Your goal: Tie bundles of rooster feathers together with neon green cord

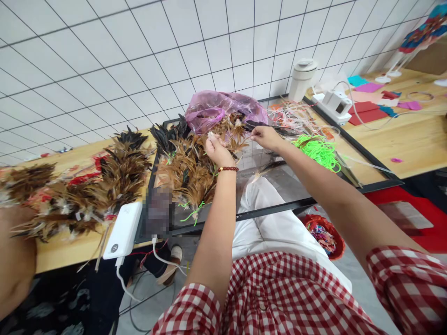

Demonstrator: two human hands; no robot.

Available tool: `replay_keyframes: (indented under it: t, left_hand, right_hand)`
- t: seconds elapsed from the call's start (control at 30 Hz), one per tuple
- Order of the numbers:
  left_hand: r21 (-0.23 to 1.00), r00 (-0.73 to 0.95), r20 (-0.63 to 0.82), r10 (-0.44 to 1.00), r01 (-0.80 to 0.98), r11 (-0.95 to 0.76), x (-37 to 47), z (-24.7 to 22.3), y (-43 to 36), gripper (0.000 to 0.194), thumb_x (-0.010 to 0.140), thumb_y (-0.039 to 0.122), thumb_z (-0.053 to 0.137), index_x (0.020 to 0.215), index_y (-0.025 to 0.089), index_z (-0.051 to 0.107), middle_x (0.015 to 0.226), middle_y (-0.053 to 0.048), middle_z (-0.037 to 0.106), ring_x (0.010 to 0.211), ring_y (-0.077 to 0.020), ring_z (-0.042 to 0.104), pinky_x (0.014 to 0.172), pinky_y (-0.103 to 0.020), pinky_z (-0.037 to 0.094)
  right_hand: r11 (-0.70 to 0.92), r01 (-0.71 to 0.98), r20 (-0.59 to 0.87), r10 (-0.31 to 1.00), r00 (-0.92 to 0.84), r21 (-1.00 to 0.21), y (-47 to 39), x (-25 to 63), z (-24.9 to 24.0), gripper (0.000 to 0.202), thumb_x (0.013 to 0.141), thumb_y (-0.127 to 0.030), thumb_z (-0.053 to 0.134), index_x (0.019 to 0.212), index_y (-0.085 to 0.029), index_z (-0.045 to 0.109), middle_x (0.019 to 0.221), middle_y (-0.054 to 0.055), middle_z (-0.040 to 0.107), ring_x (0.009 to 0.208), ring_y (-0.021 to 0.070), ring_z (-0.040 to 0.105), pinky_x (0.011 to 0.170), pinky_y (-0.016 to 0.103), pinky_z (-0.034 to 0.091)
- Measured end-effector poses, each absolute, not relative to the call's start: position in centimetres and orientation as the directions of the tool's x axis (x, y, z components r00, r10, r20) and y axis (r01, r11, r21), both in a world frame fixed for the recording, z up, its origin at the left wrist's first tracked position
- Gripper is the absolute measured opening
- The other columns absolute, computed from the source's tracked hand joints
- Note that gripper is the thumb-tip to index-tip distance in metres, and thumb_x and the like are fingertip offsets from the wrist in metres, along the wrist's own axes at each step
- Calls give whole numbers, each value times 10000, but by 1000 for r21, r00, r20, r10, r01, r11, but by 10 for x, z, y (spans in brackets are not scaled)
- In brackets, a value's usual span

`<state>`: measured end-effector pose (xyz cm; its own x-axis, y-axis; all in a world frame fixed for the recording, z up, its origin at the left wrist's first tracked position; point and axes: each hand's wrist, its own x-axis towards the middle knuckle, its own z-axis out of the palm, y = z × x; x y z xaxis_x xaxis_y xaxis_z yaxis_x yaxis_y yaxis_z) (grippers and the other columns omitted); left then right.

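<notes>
My left hand (217, 150), with a beaded bracelet at the wrist, is closed around a small bunch of brown feathers (239, 146); a pale, fluffy end pokes out by the fingertips. To its right, the fingers of my right hand (264, 138) pinch together on a thin pale strand, whose exact kind is too fine to tell. Just behind the hands, more brown feathers (228, 124) spill from a pink plastic bag (240, 104). Left of my left hand lies a big heap of brown feather bunches (190, 163), some tied with green string (193, 213).
Bright green cord (317, 151) and pale ribbons (296, 116) lie at right, near a white tumbler (302, 79) and power strip (331, 108). A white power bank (123, 230) overhangs the front edge. Another person's arm (16, 260) is at far left, beside further feathers (122, 172).
</notes>
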<state>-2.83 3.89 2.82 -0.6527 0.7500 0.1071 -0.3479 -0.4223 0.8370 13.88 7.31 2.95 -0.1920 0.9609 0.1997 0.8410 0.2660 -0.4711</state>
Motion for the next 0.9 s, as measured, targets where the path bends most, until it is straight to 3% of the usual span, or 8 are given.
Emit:
replay_keyframes:
  t: [0.1, 0.3, 0.47, 0.63, 0.7, 0.77, 0.83, 0.9]
  left_hand:
    - [826, -662, 91, 744, -367, -428, -33, 36, 36, 422, 1030, 540, 482, 773, 209, 534, 612, 59, 329, 530, -74, 353, 565, -195, 359]
    - [735, -780, 150, 607, -323, -596, -69, 55, 37, 409, 1060, 528, 417, 836, 218, 561, 636, 53, 318, 547, -78, 361, 589, -193, 382]
    - [768, -801, 203, 563, -226, -599, -85, 55, 39, 434, 1042, 567, 425, 797, 225, 531, 650, 52, 284, 558, -87, 323, 600, -204, 361]
    - [772, -800, 187, 570, -239, -589, -75, 48, 41, 405, 1062, 500, 401, 807, 214, 534, 652, 51, 293, 557, -83, 335, 602, -203, 357]
    - [770, -793, 201, 575, -235, -593, -70, 47, 42, 406, 1072, 489, 382, 830, 206, 542, 658, 52, 316, 563, -77, 351, 610, -201, 367]
    - [783, -775, 235, 586, -207, -587, -65, 47, 42, 431, 1072, 524, 369, 865, 197, 559, 669, 52, 342, 574, -71, 370, 625, -203, 380]
    - [797, -756, 279, 593, -162, -582, -61, 47, 41, 465, 1064, 568, 362, 898, 189, 576, 683, 50, 370, 590, -69, 396, 642, -206, 395]
    - [804, -736, 328, 592, -111, -584, -57, 48, 39, 495, 1056, 598, 359, 921, 182, 590, 699, 46, 397, 610, -68, 429, 661, -210, 412]
  right_hand:
    - [275, 855, 260, 950, -172, -440, 67, 141, 33, 341, 864, -231, 679, 1184, -158, 772, 1222, 136, 762, 1043, 258, 722, 959, 356, 538]
    - [296, 849, -63, 932, -358, -437, 58, 91, 36, 203, 860, -151, 624, 850, -165, 826, 844, 90, 806, 906, 244, 757, 831, 299, 561]
    - [363, 779, -56, 890, -452, -512, 62, 54, 40, 258, 800, -34, 621, 804, -196, 822, 905, 62, 823, 918, 226, 761, 826, 282, 567]
    - [375, 820, 45, 917, -395, -433, 73, 120, 66, 151, 766, -116, 737, 851, -200, 829, 874, 72, 804, 921, 260, 745, 872, 346, 545]
    - [379, 815, -71, 889, -451, -438, 63, 153, 76, 76, 726, -191, 818, 794, -224, 818, 757, 20, 765, 805, 218, 728, 825, 323, 532]
    - [405, 820, -224, 825, -518, -404, 44, 168, 80, 148, 705, -217, 848, 851, -230, 829, 718, -5, 742, 758, 194, 708, 786, 298, 506]
    - [510, 795, -306, 739, -601, -330, 20, 164, 76, 319, 722, -210, 831, 1040, -237, 830, 796, -2, 768, 795, 192, 706, 766, 283, 478]
    - [599, 761, -324, 688, -649, -250, -1, 146, 67, 300, 789, -189, 760, 1081, -222, 821, 932, 31, 797, 891, 207, 714, 772, 282, 459]
